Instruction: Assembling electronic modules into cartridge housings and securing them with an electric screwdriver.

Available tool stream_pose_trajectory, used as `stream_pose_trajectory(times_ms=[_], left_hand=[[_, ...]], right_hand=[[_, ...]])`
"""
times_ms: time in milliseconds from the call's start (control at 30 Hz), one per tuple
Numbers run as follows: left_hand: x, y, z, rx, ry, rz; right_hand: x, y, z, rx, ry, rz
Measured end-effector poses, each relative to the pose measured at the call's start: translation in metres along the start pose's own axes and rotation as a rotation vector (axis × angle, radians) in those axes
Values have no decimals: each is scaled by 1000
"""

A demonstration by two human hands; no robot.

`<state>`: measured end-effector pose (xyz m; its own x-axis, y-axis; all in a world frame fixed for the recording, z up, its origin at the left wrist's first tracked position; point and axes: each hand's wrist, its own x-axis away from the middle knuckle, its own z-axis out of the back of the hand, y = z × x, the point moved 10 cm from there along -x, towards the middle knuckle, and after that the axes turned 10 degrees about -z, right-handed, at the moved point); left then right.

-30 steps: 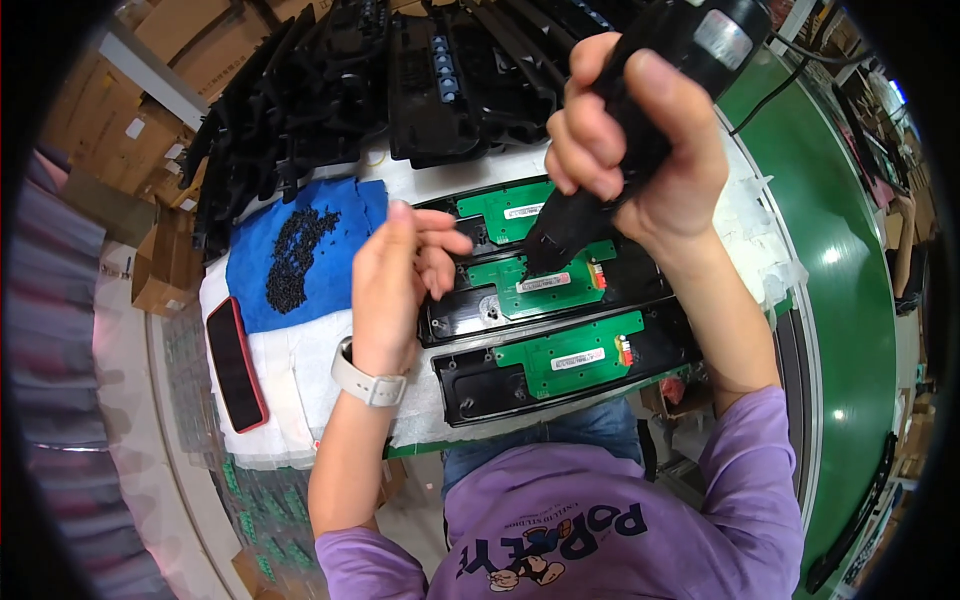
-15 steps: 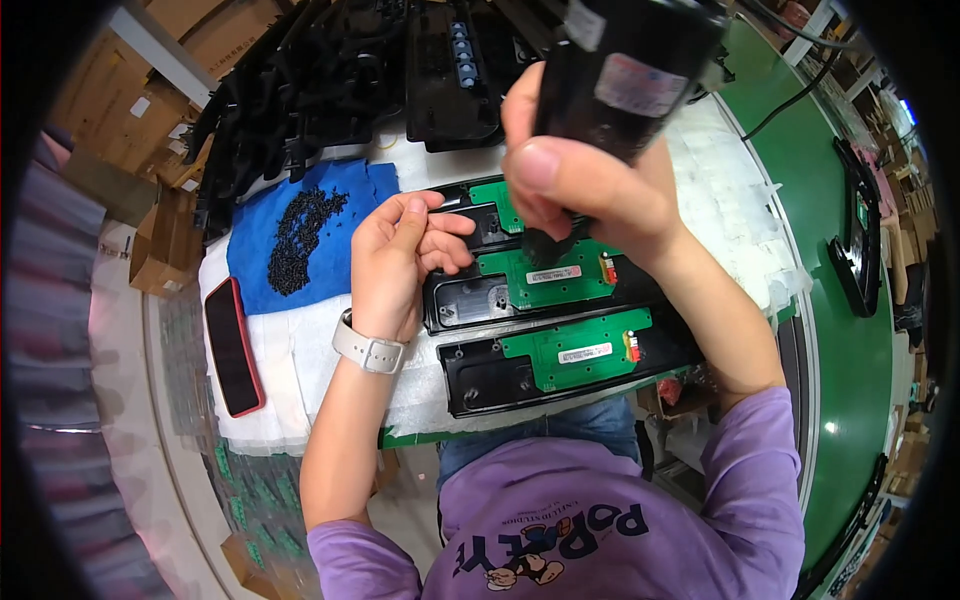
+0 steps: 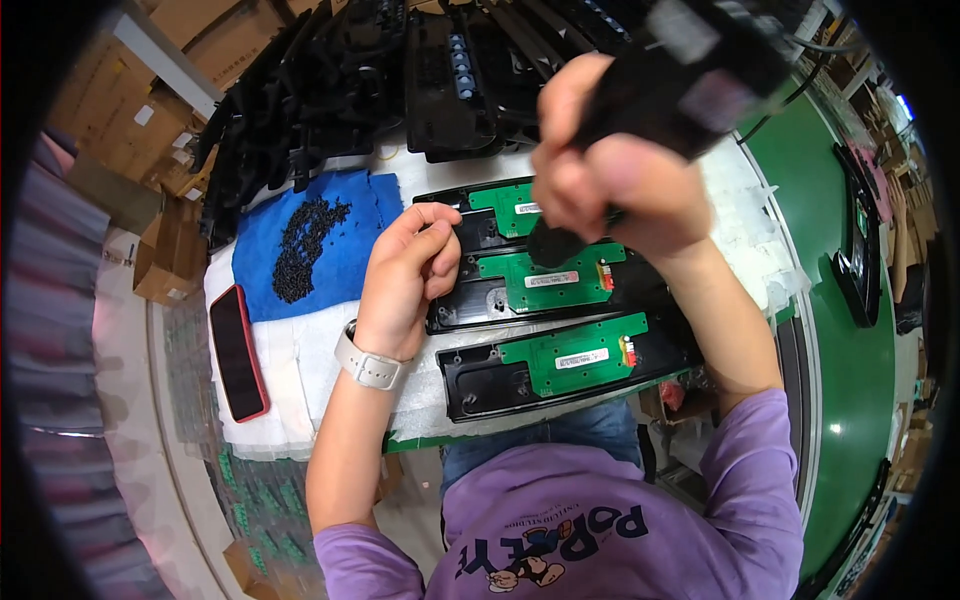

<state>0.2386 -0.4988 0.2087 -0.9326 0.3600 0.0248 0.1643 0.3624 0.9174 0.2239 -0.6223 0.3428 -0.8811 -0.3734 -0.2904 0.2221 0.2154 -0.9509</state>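
Green circuit board [image 3: 555,293] sits in the middle one of three black plastic panels [image 3: 465,312] on a white-covered worktop [image 3: 310,350], under the nose of a black power screwdriver [image 3: 690,85] clasped in the right hand [image 3: 630,190]. The tool's tip is lost in a dark blur, so contact with the board cannot be made out; its rear end runs into the dark upper rim. The right hand also hides part of the upper circuit board [image 3: 503,208]. Fingers of the left hand [image 3: 410,265] curl narrowly together beside the panels; whether they pinch anything is impossible to tell. Half a second earlier, those fingers were looser and the tool's body stood farther left.
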Motion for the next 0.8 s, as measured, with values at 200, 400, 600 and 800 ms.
stream_pose_trajectory(times_ms=[200, 400, 600, 800], left_hand=[[4, 2, -13, 109, -66, -13], [9, 2, -28, 82, -179, 12], [10, 0, -28, 53, -174, 28], [10, 5, -28, -24, -189, -38]], right_hand=[[11, -42, 14, -480, -168, 290], [15, -43, 23, -504, -113, 325], [15, -39, 22, -524, -87, 319], [17, -36, 25, -533, -38, 306]])
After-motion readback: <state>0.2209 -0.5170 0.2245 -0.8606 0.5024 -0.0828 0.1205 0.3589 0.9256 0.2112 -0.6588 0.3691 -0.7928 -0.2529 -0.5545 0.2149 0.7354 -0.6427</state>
